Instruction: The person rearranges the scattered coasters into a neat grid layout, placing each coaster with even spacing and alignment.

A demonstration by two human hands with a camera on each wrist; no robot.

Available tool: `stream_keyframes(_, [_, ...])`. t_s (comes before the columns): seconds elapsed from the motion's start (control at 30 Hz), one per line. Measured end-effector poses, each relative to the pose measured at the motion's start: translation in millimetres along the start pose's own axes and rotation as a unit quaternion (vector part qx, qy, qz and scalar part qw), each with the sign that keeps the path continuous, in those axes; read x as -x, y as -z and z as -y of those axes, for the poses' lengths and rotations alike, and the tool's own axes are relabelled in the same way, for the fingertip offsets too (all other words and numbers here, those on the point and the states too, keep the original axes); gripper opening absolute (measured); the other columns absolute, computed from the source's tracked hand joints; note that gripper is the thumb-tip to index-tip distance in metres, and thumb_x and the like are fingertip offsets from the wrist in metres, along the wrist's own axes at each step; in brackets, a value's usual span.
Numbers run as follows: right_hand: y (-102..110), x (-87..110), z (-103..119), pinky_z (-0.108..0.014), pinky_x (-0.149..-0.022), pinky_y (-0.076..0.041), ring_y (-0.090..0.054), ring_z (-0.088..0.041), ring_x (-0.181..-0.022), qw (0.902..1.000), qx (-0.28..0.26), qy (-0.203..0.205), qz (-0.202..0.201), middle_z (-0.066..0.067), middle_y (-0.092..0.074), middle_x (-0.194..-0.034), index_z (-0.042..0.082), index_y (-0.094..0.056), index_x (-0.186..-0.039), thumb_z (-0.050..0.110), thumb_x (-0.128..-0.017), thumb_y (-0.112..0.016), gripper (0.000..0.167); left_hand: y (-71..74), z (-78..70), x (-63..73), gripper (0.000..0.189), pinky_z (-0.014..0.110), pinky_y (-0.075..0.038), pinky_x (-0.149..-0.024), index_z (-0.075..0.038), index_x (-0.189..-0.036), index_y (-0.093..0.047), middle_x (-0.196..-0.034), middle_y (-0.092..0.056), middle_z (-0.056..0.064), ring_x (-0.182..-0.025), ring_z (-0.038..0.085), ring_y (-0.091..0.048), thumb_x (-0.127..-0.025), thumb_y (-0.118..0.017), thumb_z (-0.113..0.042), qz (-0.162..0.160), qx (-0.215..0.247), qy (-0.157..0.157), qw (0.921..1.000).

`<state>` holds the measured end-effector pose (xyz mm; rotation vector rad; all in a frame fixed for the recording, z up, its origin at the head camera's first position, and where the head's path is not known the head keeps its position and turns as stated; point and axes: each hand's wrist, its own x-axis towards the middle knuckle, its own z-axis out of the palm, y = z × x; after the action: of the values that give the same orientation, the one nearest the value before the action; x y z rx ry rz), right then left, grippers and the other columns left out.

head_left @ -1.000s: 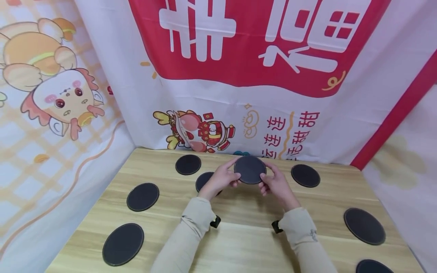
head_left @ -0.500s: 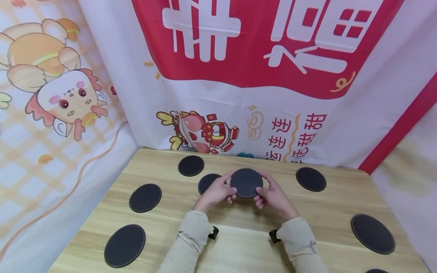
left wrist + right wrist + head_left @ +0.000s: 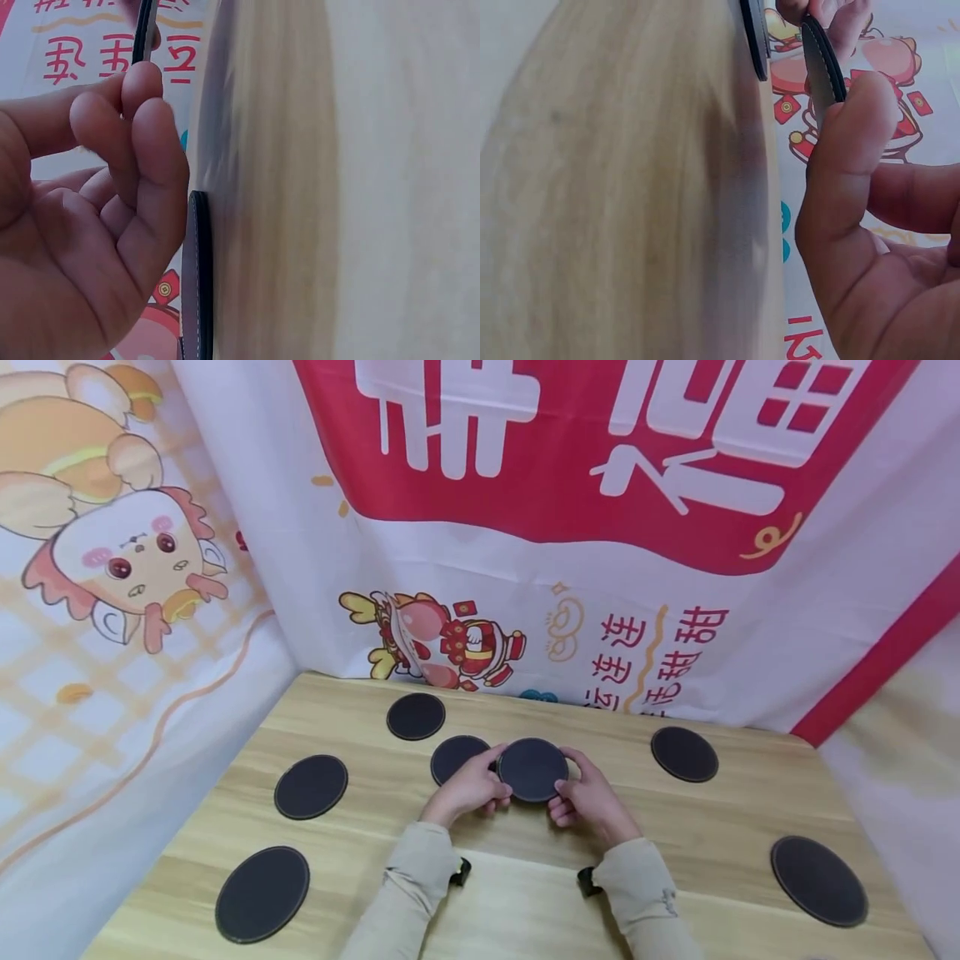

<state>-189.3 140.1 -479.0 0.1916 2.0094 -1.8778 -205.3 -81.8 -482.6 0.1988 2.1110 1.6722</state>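
Observation:
Between both hands is a round black coaster (image 3: 533,770) with a stitched edge, held up over the wooden table. My left hand (image 3: 471,787) pinches its left edge between thumb and fingers. At the opposite edge my right hand (image 3: 592,793) pinches it the same way. Seen edge-on in the right wrist view, the coaster (image 3: 823,64) looks thin and stands clear of the tabletop. Just behind my left hand lies a second black coaster (image 3: 453,758), partly covered by that hand. In the left wrist view, a flat-lying coaster (image 3: 198,277) shows below the fingers.
More black coasters lie flat about the table (image 3: 517,910): one at the back (image 3: 416,716), two along the left with one coaster (image 3: 311,787) farther away, and two on the right, including a near coaster (image 3: 819,881). A printed cloth (image 3: 450,560) hangs behind the table.
Both hands have brought the held coaster down from near the back edge toward me and slightly left. The head view has shifted a little. The grip on the coaster stays the same.

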Motion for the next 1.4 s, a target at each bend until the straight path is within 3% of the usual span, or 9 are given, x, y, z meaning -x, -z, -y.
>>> stream_keyframes(0.4, [6.0, -5.3, -2.4, -0.036, -0.05, -0.057, -0.063, -0.02, -0.054, 0.9996, 0.017, -0.016, -0.015, -0.022, -0.066, -0.078, 0.013, -0.025, -0.158, -0.003, -0.103, -0.046, 0.062, -4.8, -1.2, -6.5, 0.073, 0.034, -0.048, -0.048, -0.003, -0.158, -0.028, -0.075, -0.069, 0.015, -0.046, 0.024, -0.055, -0.095, -0.064, -0.002, -0.022, -0.086, -0.003, 0.996])
stream_keyframes(0.47, [7.3, -7.0, -2.6, -0.036, -0.051, -0.057, -0.064, -0.021, -0.054, 0.9993, 0.024, -0.02, -0.019, -0.022, -0.067, -0.078, 0.013, -0.025, -0.159, -0.003, -0.102, -0.046, 0.062, -5.4, -2.8, -6.6, 0.068, 0.04, -0.054, -0.063, -0.003, -0.155, -0.036, -0.086, -0.071, 0.015, -0.063, 0.028, -0.064, -0.094, -0.066, -0.007, -0.055, -0.166, -0.013, 0.9845])
stream_keyframes(0.6, [8.5, -9.4, -2.2, -0.037, -0.05, -0.057, -0.064, -0.022, -0.053, 0.9981, 0.042, -0.039, -0.024, -0.022, -0.067, -0.076, 0.014, -0.025, -0.158, -0.003, -0.102, -0.046, 0.063, -6.7, -7.1, -5.1, 0.058, 0.051, -0.05, -0.091, -0.005, -0.146, -0.052, -0.117, -0.065, 0.022, -0.103, 0.038, -0.064, -0.092, -0.069, -0.016, -0.137, -0.32, -0.012, 0.9374])
stream_keyframes(0.63, [8.2, -10.0, -1.8, -0.037, -0.05, -0.057, -0.064, -0.022, -0.053, 0.9976, 0.048, -0.042, -0.024, -0.022, -0.067, -0.076, 0.014, -0.025, -0.159, -0.003, -0.102, -0.046, 0.063, -6.9, -8.1, -4.2, 0.055, 0.052, -0.048, -0.094, -0.006, -0.143, -0.055, -0.122, -0.061, 0.023, -0.108, 0.039, -0.062, -0.091, -0.069, -0.017, -0.149, -0.346, -0.008, 0.9263])
stream_keyframes(0.7, [7.1, -11.3, -1.1, -0.037, -0.049, -0.057, -0.065, -0.022, -0.052, 0.9967, 0.061, -0.049, -0.023, -0.022, -0.067, -0.075, 0.014, -0.025, -0.159, -0.002, -0.101, -0.047, 0.064, -7.2, -9.6, -2.1, 0.052, 0.055, -0.05, -0.09, -0.006, -0.139, -0.059, -0.126, -0.055, 0.027, -0.104, 0.041, -0.063, -0.09, -0.069, -0.017, -0.153, -0.365, 0.007, 0.9185])
stream_keyframes(0.87, [0.5, -15.1, 1.2, -0.036, -0.047, -0.056, -0.063, -0.022, -0.05, 0.9934, 0.101, -0.055, -0.006, -0.022, -0.067, -0.072, 0.01, -0.024, -0.158, 0.0, -0.1, -0.05, 0.064, -5.3, -9.4, 2.7, 0.048, 0.054, -0.051, -0.083, -0.008, -0.137, -0.062, -0.123, -0.051, 0.026, -0.093, 0.04, -0.063, -0.091, -0.068, -0.019, -0.143, -0.379, 0.029, 0.9139])
stream_keyframes(1.1, [-3.3, -20.8, 2.6, -0.036, -0.045, -0.055, -0.061, -0.02, -0.047, 0.9905, 0.127, -0.045, 0.025, -0.022, -0.067, -0.071, 0.008, -0.022, -0.159, 0.003, -0.102, -0.049, 0.064, -5.7, -9.9, 6.8, 0.044, 0.055, -0.05, -0.086, -0.007, -0.136, -0.062, -0.124, -0.054, 0.024, -0.103, 0.041, -0.062, -0.097, -0.065, -0.027, -0.137, -0.381, 0.034, 0.9137])
stream_keyframes(1.3, [25.8, -15.9, 12.1, -0.034, -0.046, -0.053, -0.058, -0.019, -0.047, 0.9914, 0.131, -0.004, -0.002, -0.021, -0.064, -0.069, 0.005, -0.028, -0.157, 0.003, -0.103, -0.048, 0.058, -22.2, -29.4, -3.8, 0.043, 0.054, -0.046, -0.098, -0.006, -0.137, -0.062, -0.132, -0.061, 0.017, -0.121, 0.036, -0.057, -0.101, -0.06, -0.028, -0.09, -0.357, -0.021, 0.9294])
stream_keyframes(1.4, [57.6, -12.7, 19.6, -0.033, -0.048, -0.054, -0.06, -0.019, -0.05, 0.9877, 0.151, 0.016, -0.038, -0.019, -0.064, -0.069, -0.001, -0.038, -0.151, 0.002, -0.102, -0.047, 0.05, -39.2, -48.7, -21.1, 0.039, 0.046, -0.049, -0.095, -0.008, -0.135, -0.064, -0.127, -0.066, 0.01, -0.115, 0.03, -0.062, -0.102, -0.059, -0.028, -0.05, -0.311, -0.059, 0.9472])
